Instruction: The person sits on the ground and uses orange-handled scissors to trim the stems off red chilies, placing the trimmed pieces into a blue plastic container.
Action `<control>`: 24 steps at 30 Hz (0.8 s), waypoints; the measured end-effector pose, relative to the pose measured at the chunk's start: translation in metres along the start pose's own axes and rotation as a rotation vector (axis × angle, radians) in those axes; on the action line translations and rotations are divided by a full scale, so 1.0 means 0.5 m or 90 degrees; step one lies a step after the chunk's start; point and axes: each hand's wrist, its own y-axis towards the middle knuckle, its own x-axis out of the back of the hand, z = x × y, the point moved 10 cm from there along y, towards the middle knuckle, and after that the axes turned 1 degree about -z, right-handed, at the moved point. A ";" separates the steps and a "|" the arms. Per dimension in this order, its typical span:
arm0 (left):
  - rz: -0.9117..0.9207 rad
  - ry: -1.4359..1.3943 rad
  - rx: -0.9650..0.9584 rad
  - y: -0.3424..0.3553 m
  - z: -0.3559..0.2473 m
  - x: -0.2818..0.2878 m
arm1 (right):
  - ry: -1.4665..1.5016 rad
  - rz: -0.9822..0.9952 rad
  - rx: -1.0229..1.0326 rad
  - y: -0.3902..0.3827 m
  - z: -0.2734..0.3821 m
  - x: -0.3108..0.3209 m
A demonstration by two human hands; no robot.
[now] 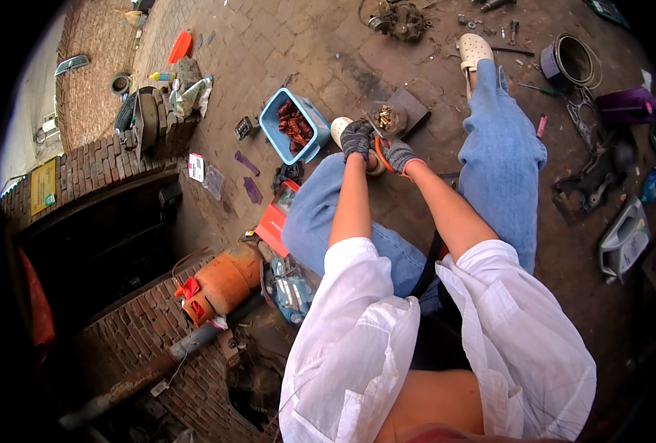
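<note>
My left hand, in a dark grey glove, is closed beside a metal part with brassy bits; what it grips is hidden. Just right of it, my gloved right hand is closed on an orange-handled tool, perhaps pliers, held below that part. The part is at a dark square plate on the ground between my feet. A light-blue tub holding reddish-brown coiled pieces stands left of my hands.
An orange gas cylinder, a red box and a dark opening edged by brick lie left. Right are a metal bucket, a purple container, a grey jug and scattered tools. A greasy mechanical part lies ahead.
</note>
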 end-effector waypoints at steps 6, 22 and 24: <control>0.011 0.040 0.062 -0.032 -0.020 0.041 | -0.030 -0.093 0.043 0.001 0.022 0.029; 0.156 0.194 -0.299 -0.151 -0.202 0.062 | 0.013 -0.407 0.248 0.014 0.078 0.112; 0.128 0.008 -0.134 -0.141 -0.166 0.070 | -0.053 -0.438 0.264 0.014 0.078 0.110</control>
